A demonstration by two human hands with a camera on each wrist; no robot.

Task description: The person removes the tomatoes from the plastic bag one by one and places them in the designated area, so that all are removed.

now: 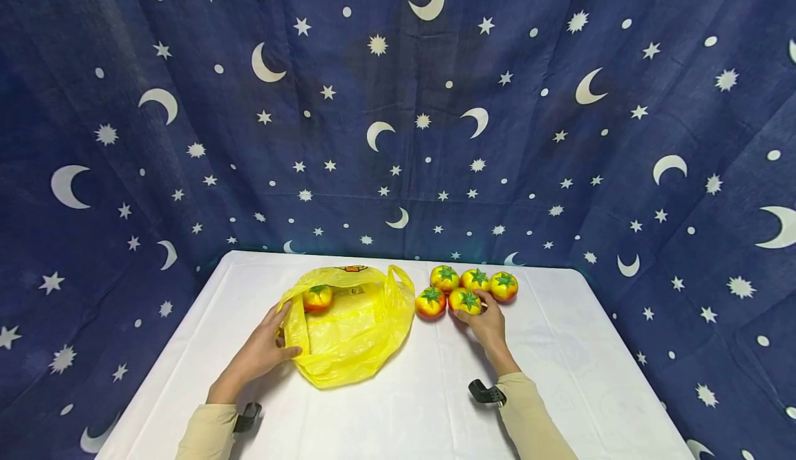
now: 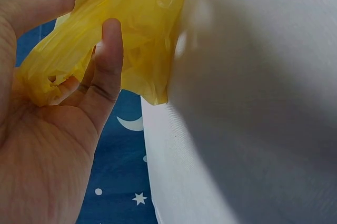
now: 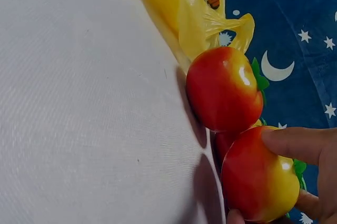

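Observation:
A yellow plastic bag (image 1: pixel 357 360) lies with its mouth open on the table, and one red-and-yellow tomato (image 1: pixel 318 298) is inside it. My left hand (image 1: pixel 262 349) holds the bag's left edge, the thin plastic gathered among its fingers in the left wrist view. To the right of the bag, my right hand (image 1: pixel 487 322) grips a tomato (image 3: pixel 260 174) with a green leafy top, thumb on one side and fingers on the other. Beside it sits another tomato (image 3: pixel 224 90), nearest the bag.
Behind the gripped tomato are more tomatoes, one at the back left (image 1: pixel 444 278), one in the middle (image 1: pixel 475 279) and one at the right (image 1: pixel 504 286). A white cloth covers the table (image 1: pixel 398 418). A dark blue curtain (image 1: pixel 398 101) with moons and stars hangs behind.

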